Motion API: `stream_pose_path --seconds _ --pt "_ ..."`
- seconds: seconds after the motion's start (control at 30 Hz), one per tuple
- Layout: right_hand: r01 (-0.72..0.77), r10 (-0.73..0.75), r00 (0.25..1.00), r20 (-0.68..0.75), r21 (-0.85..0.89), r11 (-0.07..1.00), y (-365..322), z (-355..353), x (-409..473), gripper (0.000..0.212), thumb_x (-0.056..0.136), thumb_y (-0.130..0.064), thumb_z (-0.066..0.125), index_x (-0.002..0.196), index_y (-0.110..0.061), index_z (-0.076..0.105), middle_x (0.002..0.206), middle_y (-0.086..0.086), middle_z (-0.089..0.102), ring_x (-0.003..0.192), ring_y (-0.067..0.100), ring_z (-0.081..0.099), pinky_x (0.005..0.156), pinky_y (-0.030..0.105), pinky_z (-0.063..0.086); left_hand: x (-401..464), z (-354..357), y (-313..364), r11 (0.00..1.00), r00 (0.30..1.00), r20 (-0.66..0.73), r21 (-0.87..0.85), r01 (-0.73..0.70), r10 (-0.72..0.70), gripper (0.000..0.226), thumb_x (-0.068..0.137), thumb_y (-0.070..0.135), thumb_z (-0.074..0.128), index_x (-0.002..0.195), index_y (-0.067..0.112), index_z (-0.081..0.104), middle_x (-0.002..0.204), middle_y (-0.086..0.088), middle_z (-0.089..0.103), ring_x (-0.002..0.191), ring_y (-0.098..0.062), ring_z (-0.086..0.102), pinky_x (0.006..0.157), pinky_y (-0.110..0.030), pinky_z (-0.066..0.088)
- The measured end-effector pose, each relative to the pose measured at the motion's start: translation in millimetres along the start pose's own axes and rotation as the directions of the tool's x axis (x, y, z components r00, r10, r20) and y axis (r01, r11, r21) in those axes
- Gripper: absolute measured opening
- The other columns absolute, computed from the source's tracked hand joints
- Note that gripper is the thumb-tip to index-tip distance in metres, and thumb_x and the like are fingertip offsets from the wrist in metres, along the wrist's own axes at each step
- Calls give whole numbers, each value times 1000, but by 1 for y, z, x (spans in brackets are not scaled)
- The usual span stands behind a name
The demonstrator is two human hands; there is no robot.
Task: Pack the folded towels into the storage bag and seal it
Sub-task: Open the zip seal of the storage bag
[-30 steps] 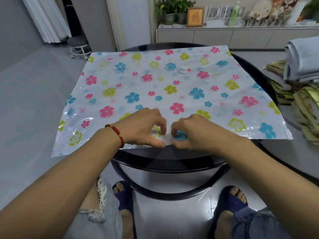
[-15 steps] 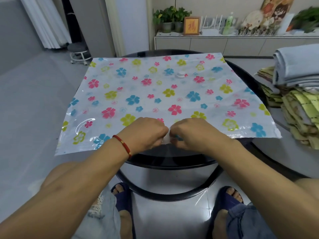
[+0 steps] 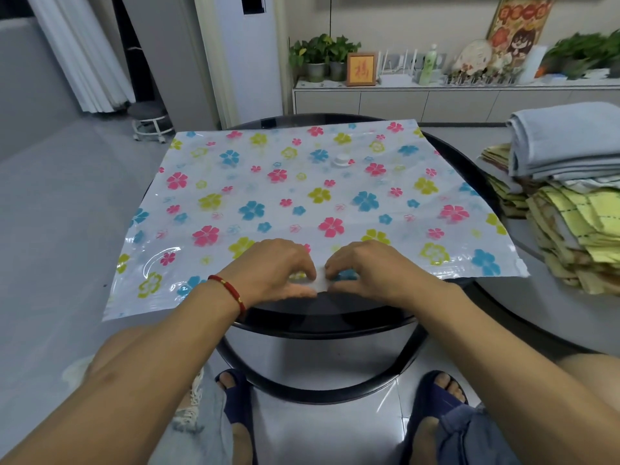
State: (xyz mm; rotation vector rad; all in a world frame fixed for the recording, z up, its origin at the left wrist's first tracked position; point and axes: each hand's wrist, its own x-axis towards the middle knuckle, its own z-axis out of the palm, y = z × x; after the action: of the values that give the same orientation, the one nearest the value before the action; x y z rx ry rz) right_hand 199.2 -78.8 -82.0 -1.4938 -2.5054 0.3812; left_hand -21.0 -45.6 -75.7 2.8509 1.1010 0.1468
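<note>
A flat plastic storage bag (image 3: 302, 199) printed with pink, blue and yellow flowers lies spread over a round black table (image 3: 322, 317); a white valve cap (image 3: 341, 160) sits on its far half. My left hand (image 3: 275, 271) and my right hand (image 3: 369, 268) meet at the middle of the bag's near edge, thumbs and fingertips pinching that edge side by side. Folded towels wait at the right: a grey-blue stack (image 3: 567, 139) on top of yellow checked ones (image 3: 577, 236). The bag looks flat, with nothing inside.
The towels rest on a second grey surface (image 3: 536, 297) to the right of the black table. A low white cabinet (image 3: 436, 100) with plants and ornaments runs along the far wall. A small stool (image 3: 149, 120) stands at the back left. My feet in blue sandals are under the table.
Both hands stay pinched at the bag's near edge, fingers shifting slightly. The view has tilted up a little, so the bag and hands sit lower in frame.
</note>
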Motion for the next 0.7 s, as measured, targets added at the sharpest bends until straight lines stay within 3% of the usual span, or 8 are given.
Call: stream_pose_path --seconds 0.13,0.33,0.47,0.53,0.6,0.7 --pt "-24 25 1000 -8 82 996 2 -3 5 17 88 -39 78 100 -28 83 115 -11 78 105 12 70 93 40 56 2 -3 -1 997 999 27 -69 32 -30 29 81 57 68 96 33 74 99 13 71 86 -9 61 75 -32 54" --pt "-19 17 1000 25 42 999 -1 -6 9 15 89 -37 77 99 -28 84 115 -10 77 104 14 68 92 40 57 3 -7 2 995 996 66 -82 59 -54 19 85 49 69 93 33 76 96 14 70 83 -6 59 72 -24 49" --pt "-51 52 999 -6 73 996 -3 -5 7 11 89 -30 78 97 -27 85 112 -10 79 101 13 69 93 39 56 3 -9 17 992 993 115 127 -3 -12 17 91 33 55 91 26 71 89 6 68 79 -16 61 69 -35 54" --pt "-84 84 996 4 86 993 -4 -6 6 11 89 -31 78 97 -29 85 109 -11 79 100 11 69 96 39 54 4 -5 30 961 992 125 273 -39 5 14 90 23 47 80 16 52 76 0 54 69 -24 54 57 -35 44" --pt "-118 116 993 23 109 987 -8 -7 3 14 89 -33 77 99 -28 85 108 -11 80 99 10 69 97 37 53 4 -1 38 937 995 94 346 -42 10 16 94 22 44 80 17 39 71 -2 44 63 -24 45 53 -34 31" --pt "-220 269 953 -137 294 930 -18 -11 -9 14 91 -31 72 94 -23 83 97 -10 80 93 8 71 92 33 56 1 2 41 933 1000 21 360 -3 -5 17 95 23 44 80 19 38 70 0 45 62 -23 44 51 -31 22"
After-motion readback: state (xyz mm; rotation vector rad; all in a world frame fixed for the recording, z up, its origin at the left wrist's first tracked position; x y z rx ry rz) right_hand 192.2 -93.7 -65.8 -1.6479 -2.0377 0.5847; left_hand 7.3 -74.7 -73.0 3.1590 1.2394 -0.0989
